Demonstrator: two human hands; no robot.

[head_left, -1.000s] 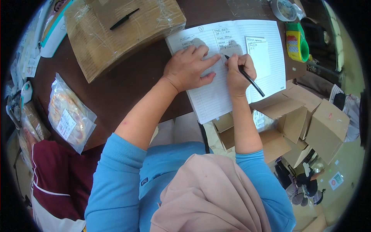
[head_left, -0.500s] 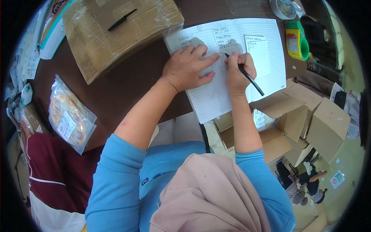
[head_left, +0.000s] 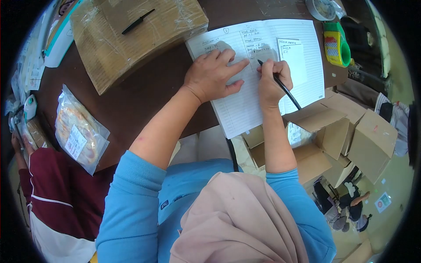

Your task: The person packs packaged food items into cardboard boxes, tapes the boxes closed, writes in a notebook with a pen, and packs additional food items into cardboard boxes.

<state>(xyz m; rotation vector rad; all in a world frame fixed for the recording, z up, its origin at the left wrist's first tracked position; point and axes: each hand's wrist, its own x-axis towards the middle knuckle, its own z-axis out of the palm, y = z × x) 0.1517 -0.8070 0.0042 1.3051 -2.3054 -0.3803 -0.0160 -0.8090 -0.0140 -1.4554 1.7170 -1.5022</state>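
An open lined notebook [head_left: 239, 111] lies at the table's edge, with handwriting near the top of its left page. My left hand [head_left: 212, 75] rests on that page, fingers spread and holding nothing. Pinched in my right hand [head_left: 274, 83] is a black pen [head_left: 287, 93], its tip over the left page near the fold. A small white note sheet [head_left: 293, 65] with writing lies on the right page, partly behind my right hand.
A taped cardboard box [head_left: 131, 39] bearing a black marker [head_left: 138, 21] stands upper left. Left lies a bagged item [head_left: 78, 131]. Tape [head_left: 321, 9] and a yellow-green dispenser [head_left: 337, 45] sit upper right. Open cartons [head_left: 368, 142] stand lower right; a co-worker's maroon sleeve [head_left: 50, 175] shows left.
My right hand and the pen have shifted slightly to the right on the page. My left hand stays almost still. At the left, the co-worker's arm and hands have come further into view.
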